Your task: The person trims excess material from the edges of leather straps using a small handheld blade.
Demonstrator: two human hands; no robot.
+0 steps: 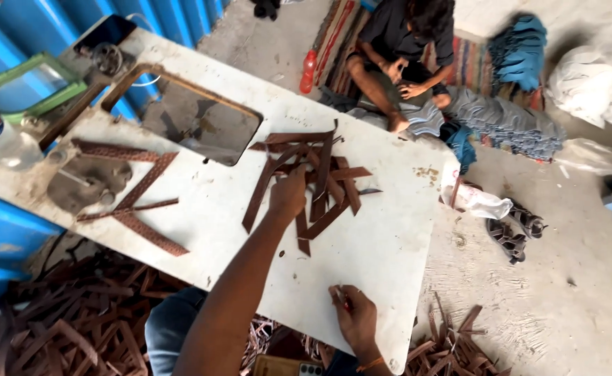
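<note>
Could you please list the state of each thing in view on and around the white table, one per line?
left hand: reaching out, resting on the pile of brown strips.
right hand: closed around a small red-tipped thing, too small to identify.
pile of brown strips: loose, criss-crossed on the white table.
patterned strips: lying flat, apart from the pile.
table cutout: open.
sandals: lying on the floor, unworn.
seated person: sitting on the floor, hands together.

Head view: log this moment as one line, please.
left hand: on brown strips pile | right hand: pinching small red-tipped item, near table edge | another person seated beyond table
</note>
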